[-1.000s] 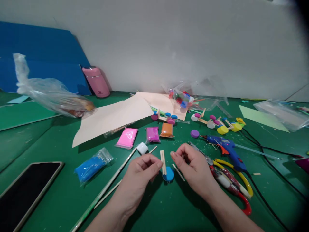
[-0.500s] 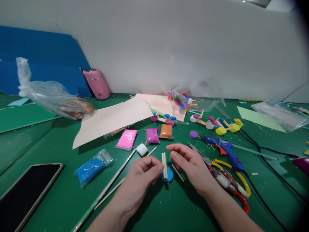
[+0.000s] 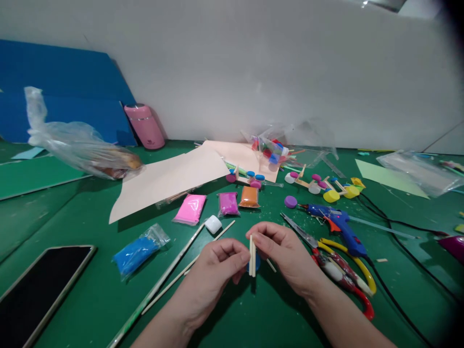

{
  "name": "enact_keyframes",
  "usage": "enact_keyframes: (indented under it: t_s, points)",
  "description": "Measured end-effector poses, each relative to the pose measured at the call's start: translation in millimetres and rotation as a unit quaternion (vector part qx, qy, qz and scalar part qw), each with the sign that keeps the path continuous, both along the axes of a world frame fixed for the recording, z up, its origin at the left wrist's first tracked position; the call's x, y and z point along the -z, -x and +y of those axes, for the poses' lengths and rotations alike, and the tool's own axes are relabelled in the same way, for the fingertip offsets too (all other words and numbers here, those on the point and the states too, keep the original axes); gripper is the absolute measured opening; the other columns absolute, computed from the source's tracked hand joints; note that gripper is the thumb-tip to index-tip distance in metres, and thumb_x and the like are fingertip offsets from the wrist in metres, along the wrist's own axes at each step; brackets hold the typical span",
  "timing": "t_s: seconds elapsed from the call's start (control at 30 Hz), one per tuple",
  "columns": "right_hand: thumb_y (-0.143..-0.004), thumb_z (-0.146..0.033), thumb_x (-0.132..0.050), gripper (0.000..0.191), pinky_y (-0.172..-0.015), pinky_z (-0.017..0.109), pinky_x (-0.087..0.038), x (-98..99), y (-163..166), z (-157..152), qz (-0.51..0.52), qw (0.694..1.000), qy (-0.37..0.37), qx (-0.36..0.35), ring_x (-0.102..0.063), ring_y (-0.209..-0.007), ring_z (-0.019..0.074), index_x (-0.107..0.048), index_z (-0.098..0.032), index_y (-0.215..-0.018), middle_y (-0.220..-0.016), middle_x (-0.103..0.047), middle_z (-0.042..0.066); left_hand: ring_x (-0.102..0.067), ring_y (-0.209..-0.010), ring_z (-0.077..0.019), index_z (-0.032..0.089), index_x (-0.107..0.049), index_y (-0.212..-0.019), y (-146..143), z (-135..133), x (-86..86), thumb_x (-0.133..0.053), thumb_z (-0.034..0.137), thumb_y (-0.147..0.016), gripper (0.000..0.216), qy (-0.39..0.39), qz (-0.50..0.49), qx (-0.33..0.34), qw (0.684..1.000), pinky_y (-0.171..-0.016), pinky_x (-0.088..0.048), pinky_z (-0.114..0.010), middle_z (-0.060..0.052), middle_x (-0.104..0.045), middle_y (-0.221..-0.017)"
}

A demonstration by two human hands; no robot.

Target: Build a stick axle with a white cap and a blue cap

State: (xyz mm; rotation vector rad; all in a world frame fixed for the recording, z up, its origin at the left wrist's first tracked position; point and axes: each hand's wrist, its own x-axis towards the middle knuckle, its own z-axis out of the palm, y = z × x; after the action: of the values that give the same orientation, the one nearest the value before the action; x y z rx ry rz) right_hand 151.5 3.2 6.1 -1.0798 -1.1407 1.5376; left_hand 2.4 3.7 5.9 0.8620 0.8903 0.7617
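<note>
Stick pair (image 3: 252, 256): two pale wooden sticks pressed side by side, at the near middle of the green table (image 3: 72, 212); they stand nearly upright, so the long axis runs top to bottom with the lower end towards the table top
Left hand (image 3: 217, 270): enters from the near left, thumb and forefinger closed on the stick pair about halfway up its length
Right hand (image 3: 286, 253): enters from the near right, fingertips pinched on the upper end of the stick pair, the other fingers curled under
Nearer hand: neither, as both touch the stick pair, which stands between them; the left grips lower, the right higher
Blue cap (image 3: 257, 264): round disc just behind the lower part of the stick pair, mostly hidden by it; whether it touches the sticks cannot be told
Loose stick (image 3: 270, 265): short, lying flat and slanted, just right of the blue cap, under the right hand's fingers
Long sticks (image 3: 170, 285): flat on the table left of the left hand, slanting from near left to far right, ending near a white cap (image 3: 213, 224)
Scissors (image 3: 340, 270): red and yellow handles just right of the right wrist, blades pointing far and left
Glue gun (image 3: 339, 224): blue, farther right, apart from both hands
Clay packets (image 3: 228, 203): pink, magenta and orange in a row beyond the hands, well apart from the stick pair
</note>
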Motion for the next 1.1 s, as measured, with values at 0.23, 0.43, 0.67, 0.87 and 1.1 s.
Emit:
enact_keyframes:
  t_s: [0.23,0.43,0.67,0.87,1.1]
  points:
    - [-0.076,-0.036,-0.059,0.019,-0.057,0.02,-0.039,1.1,-0.1,-0.1,0.017,0.999,0.026,-0.008,-0.05,-0.061,0.0093,-0.062,-0.017,-0.077,-0.067,-0.055,-0.002,-0.042,-0.055,-0.0098,0.012,-0.062,-0.064,0.5,0.4,-0.7,-0.05,0.019,-0.076,0.018,-0.01,-0.005,-0.008,1.0,-0.05,-0.032,-0.021,0.0,-0.052,-0.058]
    - [-0.078,-0.03,-0.058,0.015,-0.056,0.019,-0.038,-2.0,-0.9,-0.1,-0.007,1.0,-0.005,-0.005,-0.047,-0.058,0.0075,-0.062,-0.016,-0.075,-0.065,-0.054,-0.003,-0.038,-0.053,-0.0088,0.014,-0.06,-0.061,0.5,-0.6,0.5,-0.06,0.029,-0.073,0.019,-0.052,0.049,0.003,0.997,-0.051,-0.03,-0.021,0.002,-0.05,-0.056]
    - [-0.076,-0.032,-0.059,0.016,-0.059,0.021,-0.04,-5.3,0.6,-0.1,-0.045,0.999,-0.026,0.002,-0.048,-0.062,0.0103,-0.062,-0.017,-0.076,-0.067,-0.054,-0.001,-0.04,-0.054,-0.0089,0.015,-0.064,-0.063,0.0,-3.3,3.7,-0.064,0.026,-0.069,0.012,-0.042,0.064,0.029,0.997,-0.051,-0.03,-0.02,0.002,-0.052,-0.057]
    - [-0.076,-0.031,-0.059,0.015,-0.057,0.02,-0.04,-5.2,1.3,0.0,-0.04,0.999,-0.034,-0.002,-0.047,-0.06,0.0094,-0.062,-0.016,-0.076,-0.066,-0.054,-0.002,-0.038,-0.053,-0.0089,0.014,-0.064,-0.062,-0.5,-2.3,4.3,-0.064,0.026,-0.069,0.014,-0.044,0.067,0.029,0.996,-0.05,-0.029,-0.02,0.002,-0.051,-0.056]
    - [-0.076,-0.031,-0.059,0.015,-0.054,0.019,-0.039,-4.8,1.1,-0.8,-0.024,0.999,-0.029,-0.003,-0.047,-0.056,0.0082,-0.06,-0.017,-0.074,-0.062,-0.053,-0.003,-0.041,-0.055,-0.0095,0.015,-0.065,-0.066,-1.0,-2.7,2.3,-0.065,0.026,-0.068,0.011,-0.04,0.075,0.019,0.996,-0.051,-0.03,-0.02,0.001,-0.054,-0.061]
